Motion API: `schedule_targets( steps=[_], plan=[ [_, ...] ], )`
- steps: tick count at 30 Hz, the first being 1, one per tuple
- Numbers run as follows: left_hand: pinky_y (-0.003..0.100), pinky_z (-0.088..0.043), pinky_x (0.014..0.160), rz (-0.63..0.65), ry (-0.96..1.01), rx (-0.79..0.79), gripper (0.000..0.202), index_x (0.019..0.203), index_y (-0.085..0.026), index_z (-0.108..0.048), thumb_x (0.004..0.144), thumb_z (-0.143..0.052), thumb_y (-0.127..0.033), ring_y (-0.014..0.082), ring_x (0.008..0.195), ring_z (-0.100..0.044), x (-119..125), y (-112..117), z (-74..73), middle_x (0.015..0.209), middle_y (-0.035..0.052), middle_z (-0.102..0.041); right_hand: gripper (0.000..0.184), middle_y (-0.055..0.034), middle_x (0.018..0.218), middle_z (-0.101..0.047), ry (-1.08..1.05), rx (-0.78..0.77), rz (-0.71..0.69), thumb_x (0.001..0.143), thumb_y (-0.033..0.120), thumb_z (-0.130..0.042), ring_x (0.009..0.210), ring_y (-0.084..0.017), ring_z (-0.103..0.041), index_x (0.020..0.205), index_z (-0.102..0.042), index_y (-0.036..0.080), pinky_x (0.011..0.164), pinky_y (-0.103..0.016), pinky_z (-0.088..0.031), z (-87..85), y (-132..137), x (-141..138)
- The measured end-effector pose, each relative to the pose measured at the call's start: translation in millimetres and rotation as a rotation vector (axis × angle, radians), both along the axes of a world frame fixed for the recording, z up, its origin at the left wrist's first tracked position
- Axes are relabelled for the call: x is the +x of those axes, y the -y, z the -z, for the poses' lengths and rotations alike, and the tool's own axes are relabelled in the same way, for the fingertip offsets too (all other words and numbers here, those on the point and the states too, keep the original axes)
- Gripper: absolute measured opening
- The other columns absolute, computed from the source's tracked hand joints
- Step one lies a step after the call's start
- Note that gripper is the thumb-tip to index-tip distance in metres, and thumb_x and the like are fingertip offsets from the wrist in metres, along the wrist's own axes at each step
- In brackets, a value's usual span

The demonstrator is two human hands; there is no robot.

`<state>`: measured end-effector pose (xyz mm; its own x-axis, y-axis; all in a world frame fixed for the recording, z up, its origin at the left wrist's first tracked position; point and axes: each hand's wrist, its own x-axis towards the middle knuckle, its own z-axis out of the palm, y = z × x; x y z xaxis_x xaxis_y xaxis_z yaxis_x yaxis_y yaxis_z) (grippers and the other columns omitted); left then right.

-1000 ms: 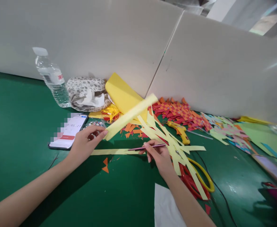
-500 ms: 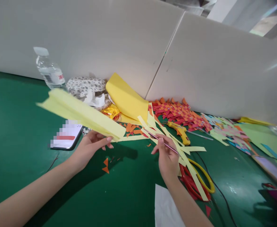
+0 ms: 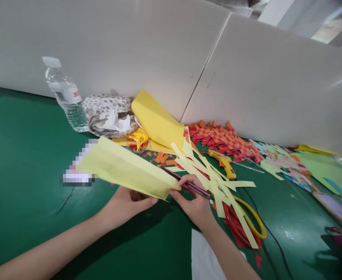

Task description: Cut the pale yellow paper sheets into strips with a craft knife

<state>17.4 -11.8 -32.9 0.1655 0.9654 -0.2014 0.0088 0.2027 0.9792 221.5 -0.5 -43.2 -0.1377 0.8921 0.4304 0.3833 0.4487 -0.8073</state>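
Observation:
A folded pale yellow paper sheet (image 3: 127,165) is held up slantwise above the table. My left hand (image 3: 124,206) is closed on its lower edge, thumb in front. At the sheet's right end, my right hand (image 3: 196,202) pinches the corner between thumb and fingers. A slim dark pink pencil (image 3: 198,189) lies across that same hand, its far end pointing up-left along the paper. Cut pale yellow paper strips (image 3: 208,171) are heaped just beyond my right hand, over red-handled and yellow loops (image 3: 251,214).
A water bottle (image 3: 67,95), patterned pouch (image 3: 107,107) and yellow sheet (image 3: 159,122) stand by the grey partition (image 3: 130,46). Woven red-orange paper pieces (image 3: 217,138), a yellow glue gun (image 3: 223,163) with a cable, and a phone (image 3: 79,171) partly behind the paper lie around.
The paper sheet has come right and down with my left hand. My right hand has moved slightly left and down and now grips the sheet's corner, keeping the pencil.

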Motion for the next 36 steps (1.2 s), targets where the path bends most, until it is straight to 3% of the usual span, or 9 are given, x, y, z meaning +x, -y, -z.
schedule_targets(
  steps=[2,6,9,11,15,23,27,31,36],
  plan=[
    [0.032,-0.055,0.068,-0.036,0.026,0.022,0.040,0.094,-0.016,-0.069,0.063,-0.078,-0.038,0.0259,0.084,-0.068,-6.5,-3.9,-1.1,0.088,0.0089,-0.074,0.022,0.0027,0.080,-0.054,0.010,0.031,0.057,0.077,0.019,-0.069,0.070,-0.014,-0.058,0.087,-0.051,0.025,0.066,-0.025,-0.053,-1.3,-3.1,4.1],
    [0.026,-0.051,0.060,-0.323,0.063,0.045,0.035,0.082,-0.015,-0.067,0.068,-0.074,-0.047,0.0194,0.071,-0.065,-26.9,-21.1,1.7,0.079,0.0059,-0.070,0.024,0.0030,0.080,-0.054,0.016,0.030,0.150,0.075,0.019,-0.071,0.067,-0.013,-0.058,0.089,-0.051,0.025,0.064,-0.026,-0.052,-5.4,-9.0,10.9],
    [0.024,-0.049,0.057,-0.465,0.028,0.052,0.041,0.089,-0.016,-0.064,0.062,-0.079,-0.043,0.0148,0.064,-0.062,-40.5,-34.0,3.2,0.085,0.0036,-0.069,0.026,0.0025,0.080,-0.054,-0.026,-0.006,0.233,0.073,0.023,-0.073,0.069,-0.015,-0.059,0.088,-0.051,0.024,0.066,-0.029,-0.051,-7.6,-11.6,12.3],
    [0.024,-0.049,0.060,-0.351,-0.033,0.109,0.043,0.100,-0.019,-0.062,0.065,-0.078,-0.037,0.0160,0.071,-0.063,-45.1,-38.3,2.5,0.092,0.0033,-0.069,0.027,0.0020,0.080,-0.055,-0.086,-0.045,0.302,0.072,0.025,-0.074,0.070,-0.015,-0.060,0.087,-0.051,0.024,0.067,-0.030,-0.052,-7.7,-13.2,12.5],
    [0.027,-0.051,0.069,-0.164,-0.191,0.299,0.035,0.097,-0.019,-0.057,0.067,-0.072,-0.027,0.0194,0.081,-0.065,-43.6,-36.4,0.7,0.088,0.0033,-0.069,0.032,-0.0015,0.089,-0.064,-0.286,-0.080,0.417,0.073,0.026,-0.073,0.080,-0.018,-0.063,0.093,-0.047,0.024,0.068,-0.031,-0.051,-4.3,-17.8,14.1],
    [0.027,-0.049,0.073,-0.018,-0.579,0.520,0.032,0.104,-0.022,-0.056,0.073,-0.056,-0.016,0.0197,0.087,-0.063,-40.8,-29.3,10.1,0.098,0.0023,-0.066,0.046,-0.0013,0.093,-0.064,-0.420,-0.075,0.441,0.067,0.022,-0.078,0.069,-0.013,-0.062,0.100,-0.045,0.025,0.060,-0.025,-0.050,-0.8,-22.0,15.3],
    [0.028,-0.050,0.077,0.083,-0.637,0.534,0.045,0.115,-0.023,-0.051,0.073,-0.052,-0.011,0.0197,0.089,-0.064,-41.7,-29.5,18.4,0.101,0.0018,-0.067,0.052,-0.0034,0.104,-0.060,-0.374,0.021,0.415,0.071,0.020,-0.075,0.072,-0.014,-0.063,0.108,-0.040,0.027,0.061,-0.027,-0.052,-0.6,-20.5,13.5],
    [0.035,-0.046,0.094,0.138,-0.635,0.667,0.056,0.131,-0.025,-0.041,0.078,-0.048,-0.008,0.0224,0.113,-0.056,-40.9,-30.4,22.7,0.124,0.0063,-0.058,0.045,-0.0037,0.102,-0.058,-0.250,0.132,0.367,0.074,0.019,-0.073,0.075,-0.016,-0.063,0.107,-0.043,0.026,0.069,-0.032,-0.054,0.0,-16.8,11.0],
    [0.041,-0.045,0.099,0.251,-0.714,0.797,0.045,0.119,-0.026,-0.055,0.081,-0.043,-0.005,0.0241,0.120,-0.050,-44.3,-33.8,29.5,0.132,0.0081,-0.048,0.023,-0.0050,0.095,-0.067,0.114,0.172,0.238,0.079,0.019,-0.068,0.093,-0.023,-0.065,0.096,-0.053,0.025,0.088,-0.043,-0.050,0.9,-12.6,8.3]
  ],
)
